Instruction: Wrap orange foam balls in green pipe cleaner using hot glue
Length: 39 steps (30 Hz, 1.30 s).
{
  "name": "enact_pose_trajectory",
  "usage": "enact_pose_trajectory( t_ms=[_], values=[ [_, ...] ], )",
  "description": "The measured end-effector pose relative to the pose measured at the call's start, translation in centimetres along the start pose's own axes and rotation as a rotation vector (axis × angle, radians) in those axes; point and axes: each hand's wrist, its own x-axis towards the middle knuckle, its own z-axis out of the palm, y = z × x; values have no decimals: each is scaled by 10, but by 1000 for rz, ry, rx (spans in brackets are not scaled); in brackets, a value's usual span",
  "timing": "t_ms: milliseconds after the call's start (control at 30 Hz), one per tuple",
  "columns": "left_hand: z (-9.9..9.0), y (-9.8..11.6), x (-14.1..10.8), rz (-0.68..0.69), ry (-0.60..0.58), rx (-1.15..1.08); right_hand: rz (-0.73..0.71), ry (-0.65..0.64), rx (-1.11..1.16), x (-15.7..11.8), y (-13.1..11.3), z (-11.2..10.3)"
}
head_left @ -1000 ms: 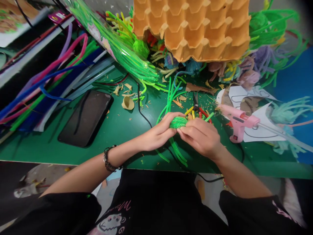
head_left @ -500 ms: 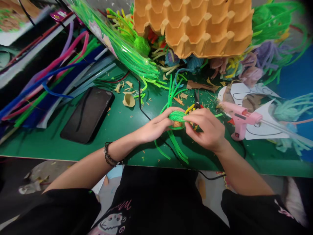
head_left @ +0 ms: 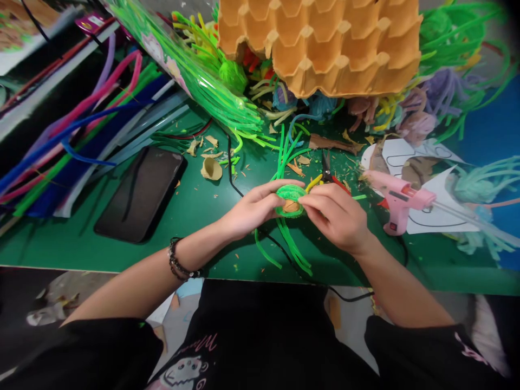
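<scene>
Nearest the wearer, the black cord (head_left: 233, 179) ran beneath the green strands (head_left: 293, 252) and over the edge of the green table (head_left: 227, 262). A forearm catching the cord could have dragged it through the strands and disturbed them.

Both hands met at the green oval piece (head_left: 291, 190), held just above the table. The left hand (head_left: 254, 208) clamped its left side between thumb and fingers; the right hand (head_left: 341, 216) pinched its right edge with the fingertips. A tan core showed through the lower part of the green covering. Uneven finger pressure might have spread the rows and widened that opening. Whether the rows were glued could not be determined.

Just beyond the right hand, the cutters (head_left: 326, 168) lay with the blades pointing away from the wearer. A careless reach could have brought the fingers against the tips.

The pink glue gun (head_left: 406, 196) rested on its side at the right, over the white paper (head_left: 433, 216). Its heat state could not be read; if hot, the nozzle could have burned skin or marked nearby material.

Farther out, the egg tray (head_left: 345, 49) sat on piled stems, an uneven support that might have let it slide if nudged.
</scene>
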Motion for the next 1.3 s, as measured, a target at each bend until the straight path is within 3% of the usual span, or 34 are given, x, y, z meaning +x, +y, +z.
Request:
enact_pose_trajectory(
  t_ms=[100, 267, 467, 733, 967, 1133, 1300],
  values=[
    [2, 0, -1, -5, 14, -23, 24, -32, 30, -2, 1, 1],
    [4, 3, -1, 33, 29, -138, 197, -76, 204, -6, 2, 9],
    [1, -4, 3, 8, -17, -172, 245, -127, 108, -9, -1, 15],
    [0, 2, -1, -129, -46, -93, 187, -174, 288, -2, 1, 5],
    [-1, 2, -1, -67, -77, -47, 115, -161, 293, 0, 4, 4],
    [0, 1, 0, -33, -24, 5, 84, -199, 229, -4, 4, 7],
    [2, 3, 1, 23, 43, 7, 78, -114, 79, -6, 5, 10]
  ],
)
